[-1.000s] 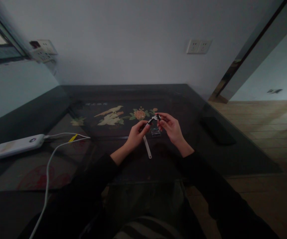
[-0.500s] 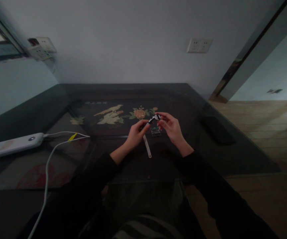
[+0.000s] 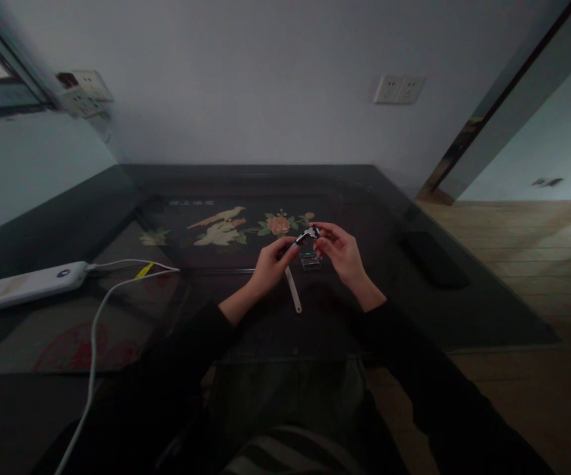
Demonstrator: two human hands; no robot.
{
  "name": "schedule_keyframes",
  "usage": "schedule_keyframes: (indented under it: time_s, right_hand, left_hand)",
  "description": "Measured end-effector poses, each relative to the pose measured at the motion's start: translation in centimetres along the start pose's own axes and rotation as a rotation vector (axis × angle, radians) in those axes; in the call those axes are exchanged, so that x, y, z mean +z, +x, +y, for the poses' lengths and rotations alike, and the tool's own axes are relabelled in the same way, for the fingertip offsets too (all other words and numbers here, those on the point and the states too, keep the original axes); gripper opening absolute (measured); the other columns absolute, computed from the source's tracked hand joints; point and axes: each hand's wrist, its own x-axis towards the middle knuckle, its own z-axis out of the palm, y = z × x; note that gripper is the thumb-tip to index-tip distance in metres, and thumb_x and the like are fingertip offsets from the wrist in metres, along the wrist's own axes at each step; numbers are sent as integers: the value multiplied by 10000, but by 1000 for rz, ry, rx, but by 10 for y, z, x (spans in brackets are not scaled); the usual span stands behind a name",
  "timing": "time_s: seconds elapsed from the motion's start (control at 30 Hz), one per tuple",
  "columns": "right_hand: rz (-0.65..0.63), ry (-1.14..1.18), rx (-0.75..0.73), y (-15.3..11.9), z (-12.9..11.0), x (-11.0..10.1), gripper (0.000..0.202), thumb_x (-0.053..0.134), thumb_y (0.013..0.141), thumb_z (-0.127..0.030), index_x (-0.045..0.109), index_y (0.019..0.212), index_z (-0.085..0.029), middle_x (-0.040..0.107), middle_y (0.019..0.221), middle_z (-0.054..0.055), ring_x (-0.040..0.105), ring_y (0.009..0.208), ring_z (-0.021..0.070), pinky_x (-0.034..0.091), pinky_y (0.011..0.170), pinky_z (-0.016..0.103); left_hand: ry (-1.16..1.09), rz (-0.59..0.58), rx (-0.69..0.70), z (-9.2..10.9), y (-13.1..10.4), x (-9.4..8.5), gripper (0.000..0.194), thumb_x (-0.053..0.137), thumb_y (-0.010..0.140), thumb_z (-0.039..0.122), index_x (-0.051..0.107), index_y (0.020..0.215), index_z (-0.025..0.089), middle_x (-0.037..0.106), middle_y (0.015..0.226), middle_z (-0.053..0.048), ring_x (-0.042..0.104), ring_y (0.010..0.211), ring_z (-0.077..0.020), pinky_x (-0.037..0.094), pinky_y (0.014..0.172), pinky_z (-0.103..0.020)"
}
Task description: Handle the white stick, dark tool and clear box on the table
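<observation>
Between my two hands is a small black and silver metal tool (image 3: 307,235), raised over the table. My left hand (image 3: 270,266) grips its dark lower end between thumb and fingers. At its silver upper end, my right hand (image 3: 341,254) pinches with thumb and index finger. Just beneath the hands lies a small clear case (image 3: 310,262) on the dark tabletop. A thin pale strip (image 3: 293,290) with a hole at its near end lies below my left hand, its far end hidden behind that hand.
The dark glossy table (image 3: 493,323) has a bird-and-flower picture. A white power bank (image 3: 35,287) with a white cable (image 3: 93,336) lies at the left. A black flat object (image 3: 434,259) rests at the right. The wall holds sockets (image 3: 399,90).
</observation>
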Motion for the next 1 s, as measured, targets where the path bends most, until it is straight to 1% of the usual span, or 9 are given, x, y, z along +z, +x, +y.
schedule_keyframes:
  time_s: [0.27, 0.47, 0.7, 0.87, 1.0]
  right_hand:
    - [-5, -53, -1, 0, -1, -1, 519, 778, 776, -613, 726, 1122, -230, 603, 737, -12, 540, 614, 122, 475, 562, 274]
    - [-2, -53, -9, 0, -1, -1, 516, 786, 770, -608, 727, 1115, -229, 600, 734, -16, 528, 602, 116, 464, 549, 266]
    - [5, -49, -16, 0, -1, -1, 471, 801, 782, -557, 732, 1108, -224, 604, 743, -19, 534, 596, 104, 464, 548, 250]
    - [-2, -87, -16, 0, 0, -2, 498, 780, 786, -590, 728, 1122, -226, 600, 752, -12, 539, 613, 116, 473, 554, 263]
    - [3, -94, -9, -1, -1, -2, 514, 788, 775, -594, 730, 1125, -223, 599, 748, -12, 533, 621, 118, 471, 561, 266]
  left_hand:
    - [16, 2, 7, 0, 0, 0, 236, 599, 960, 350, 713, 1047, 162, 753, 948, -65, 646, 787, -147, 500, 691, -257]
    - [14, 5, 4, -1, 1, 0, 252, 605, 960, 349, 725, 1075, 161, 761, 967, -74, 660, 801, -152, 509, 702, -263]
    - [12, 27, -20, -1, 0, -1, 270, 631, 941, 347, 746, 1095, 158, 776, 1004, -87, 684, 852, -169, 530, 748, -279]
    - [13, 49, -33, -4, 1, -1, 279, 655, 918, 354, 758, 1087, 157, 785, 1026, -95, 700, 886, -187, 543, 773, -294]
    - [29, 49, -21, -6, 1, -3, 270, 663, 919, 336, 756, 1098, 156, 786, 1028, -100, 704, 879, -181, 556, 775, -302]
